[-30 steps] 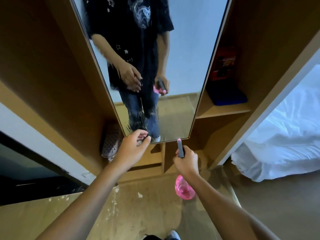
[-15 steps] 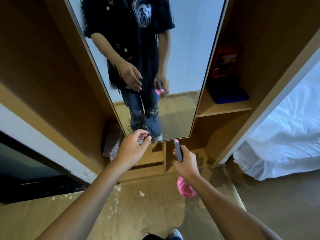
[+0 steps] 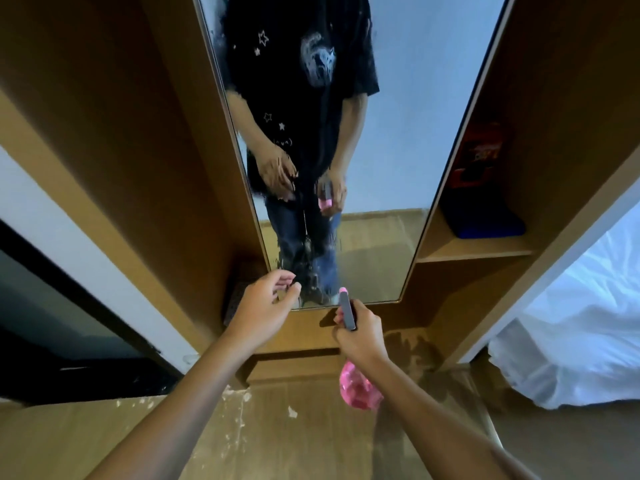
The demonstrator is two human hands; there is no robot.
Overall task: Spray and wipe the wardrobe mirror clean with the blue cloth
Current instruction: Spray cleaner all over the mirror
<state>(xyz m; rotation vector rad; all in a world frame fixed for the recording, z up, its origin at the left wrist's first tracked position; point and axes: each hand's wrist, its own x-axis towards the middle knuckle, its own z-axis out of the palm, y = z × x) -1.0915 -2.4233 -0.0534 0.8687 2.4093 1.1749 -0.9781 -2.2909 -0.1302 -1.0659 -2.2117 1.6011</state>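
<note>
Around the neck of the pink spray bottle (image 3: 358,389), your right hand (image 3: 362,336) is clenched, the grey trigger head with its pink nozzle (image 3: 346,308) aimed up at the bottom edge of the wardrobe mirror (image 3: 398,161), the bottle's body hanging below your wrist. Just to the left of it, your left hand (image 3: 265,308) hovers with fingers loosely curled and grasps nothing; its fingertips lie close to the mirror's lower left corner, though you cannot tell from here whether they touch the glass.

Judging by the smeared, wet-looking streaks down the glass above both hands, you are in the spraying step, working the lowest part of the mirror. The next move calls for the blue cloth, and you do not have it: neither hand holds one, and none shows anywhere near them. You will need to fetch it, or free a hand for it, before wiping.

Farther right of the bottle hand, a shelf (image 3: 474,249) carries a dark blue folded item (image 3: 485,221) and a red box (image 3: 479,154); whether that blue item is the cloth is hard to make out in the shadow. The mirror's top is cut off, so how much remains unsprayed is hidden. White bedding (image 3: 581,323) lies beyond the wardrobe.
</note>
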